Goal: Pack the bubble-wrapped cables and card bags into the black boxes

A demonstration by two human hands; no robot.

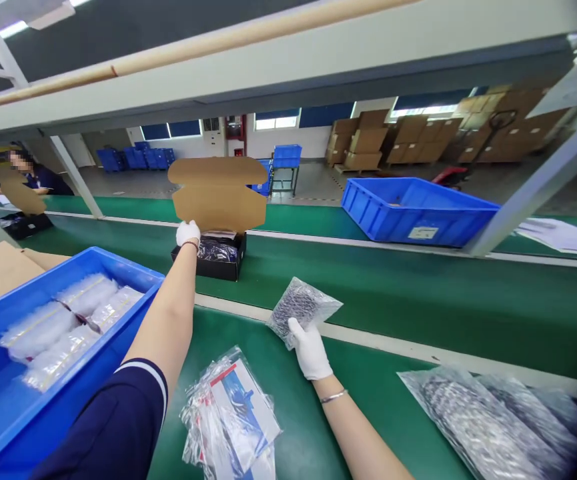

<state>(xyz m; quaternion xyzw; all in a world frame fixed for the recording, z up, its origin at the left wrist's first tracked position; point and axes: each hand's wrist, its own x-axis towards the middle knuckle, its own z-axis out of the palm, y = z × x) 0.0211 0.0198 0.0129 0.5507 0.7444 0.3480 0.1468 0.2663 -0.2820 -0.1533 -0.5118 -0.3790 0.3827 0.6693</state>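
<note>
My right hand [312,352], in a white glove, grips a clear bubble-wrap pouch [295,307] with something dark inside, thumb on top. It is held over the pale strip at the belt's near edge. Farther off, my gloved left hand [188,233] is closed at the left side of an open cardboard box [219,207]; its fingertips are partly hidden. The box is black outside and brown inside, its lid raised. Inside lie dark things in clear plastic [217,250]. Nearer me is a pile of printed leaflets in clear bags [241,413].
On the left a blue bin [153,272] holds several clear bags with white contents. More bubble-wrap pouches [473,413] lie at the right. Beyond the belt [418,293] stands another blue bin [418,207]. A shelf beam [268,73] crosses overhead. A co-worker [43,177] is at far left.
</note>
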